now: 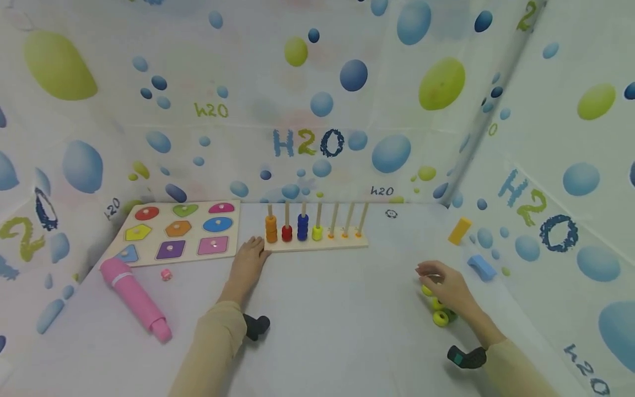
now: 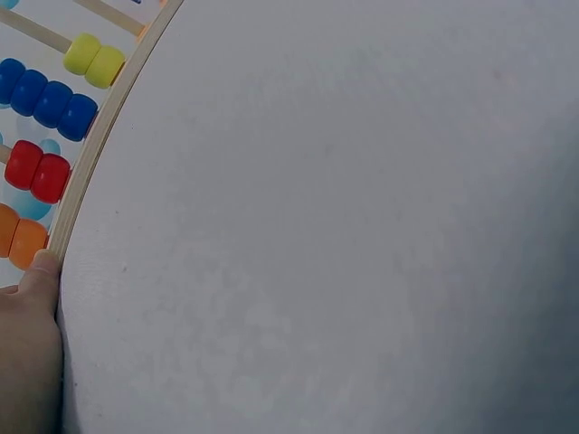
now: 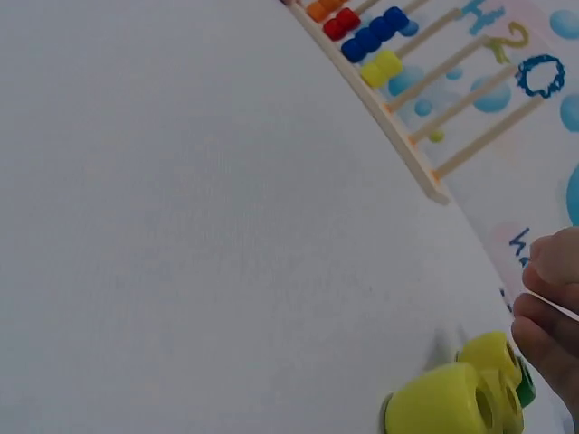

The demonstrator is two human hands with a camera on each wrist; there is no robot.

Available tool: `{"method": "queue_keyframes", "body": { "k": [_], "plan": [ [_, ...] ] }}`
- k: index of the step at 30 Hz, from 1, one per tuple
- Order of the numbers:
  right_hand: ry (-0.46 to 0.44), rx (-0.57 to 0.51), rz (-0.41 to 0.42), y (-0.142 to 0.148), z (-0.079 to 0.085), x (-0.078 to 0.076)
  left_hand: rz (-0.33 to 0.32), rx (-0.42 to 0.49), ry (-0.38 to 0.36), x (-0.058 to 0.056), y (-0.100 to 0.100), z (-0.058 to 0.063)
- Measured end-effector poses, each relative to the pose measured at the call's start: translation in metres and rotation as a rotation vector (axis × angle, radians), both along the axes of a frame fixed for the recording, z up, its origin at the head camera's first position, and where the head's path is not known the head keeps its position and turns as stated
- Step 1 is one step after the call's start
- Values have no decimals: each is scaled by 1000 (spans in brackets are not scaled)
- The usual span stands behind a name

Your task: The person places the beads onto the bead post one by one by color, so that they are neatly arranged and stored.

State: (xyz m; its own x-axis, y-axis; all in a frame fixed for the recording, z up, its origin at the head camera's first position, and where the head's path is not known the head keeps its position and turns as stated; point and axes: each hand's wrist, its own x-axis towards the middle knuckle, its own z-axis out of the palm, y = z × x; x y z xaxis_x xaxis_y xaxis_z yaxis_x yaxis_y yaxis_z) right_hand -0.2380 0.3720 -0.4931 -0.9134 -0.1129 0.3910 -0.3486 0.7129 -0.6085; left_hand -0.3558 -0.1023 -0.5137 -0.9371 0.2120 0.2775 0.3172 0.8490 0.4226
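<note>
A wooden bead counting rack [image 1: 317, 247] with upright pegs stands at the back of the table. Its left pegs carry orange beads [image 1: 270, 229], red beads [image 1: 286, 234], blue beads [image 1: 302, 227] and yellow beads [image 2: 94, 61]; the three right pegs are bare. My left hand [image 1: 248, 263] holds the left end of the base, its thumb against the front edge. Over at the right, my right hand [image 1: 450, 288] hovers just above loose yellow beads [image 1: 440, 318] and a green bead [image 1: 450, 314], its fingers loosely bent. No bead shows between its fingertips.
A shape puzzle board [image 1: 198, 256] lies left of the rack. Before it are a small pink die [image 1: 166, 274] and a pink cylindrical toy [image 1: 136, 300]. An orange block [image 1: 459, 231] and a blue arch block [image 1: 482, 268] lie along the right side, near the patterned curtain.
</note>
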Motion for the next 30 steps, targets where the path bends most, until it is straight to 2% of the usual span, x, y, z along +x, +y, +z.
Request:
{"method": "queue_keyframes", "body": {
  "k": [7, 12, 15, 24, 30],
  "plan": [
    [20, 9, -63, 17, -10, 18, 3, 24, 11, 2, 0, 2],
    [39, 38, -75, 23, -17, 21, 10, 13, -14, 2, 0, 2],
    [39, 41, -57, 21, -21, 21, 2, 8, -14, 1, 1, 2],
    [83, 68, -56, 5, -12, 7, 0, 14, 18, 0, 1, 3],
    [72, 19, 6, -24, -7, -3, -1, 12, 4, 0, -1, 0]
  ]
}}
